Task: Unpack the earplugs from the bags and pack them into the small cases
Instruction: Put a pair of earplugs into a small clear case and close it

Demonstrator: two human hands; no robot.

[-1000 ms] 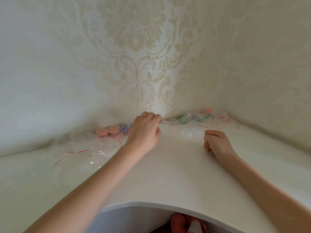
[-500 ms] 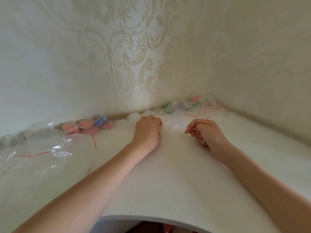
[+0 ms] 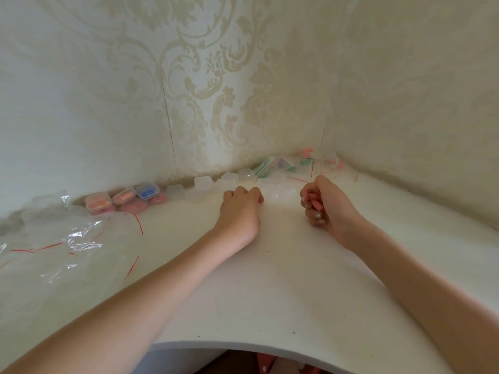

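Observation:
My left hand [image 3: 240,210] rests knuckles-up on the white table [image 3: 283,279], fingers curled under; anything inside them is hidden. Its fingertips lie just short of a cluster of empty clear cases [image 3: 278,190]. My right hand [image 3: 328,205] is curled round pink earplugs [image 3: 314,203] that show between the fingers. More empty clear cases [image 3: 204,182] line the wall. Filled cases with orange earplugs [image 3: 98,202] and a blue one [image 3: 147,190] sit further left. Small bags of coloured earplugs [image 3: 286,164] lie in the corner.
Empty clear bags with red zip strips [image 3: 54,238] are heaped on the left of the table. Patterned walls close the table in at the back and right. The curved front edge [image 3: 243,345] lies near me, with red things below it.
My left hand has drawn back from the row of clear cases toward me. My right hand has turned and moved left, and the pink earplugs now show in it. The view has shifted.

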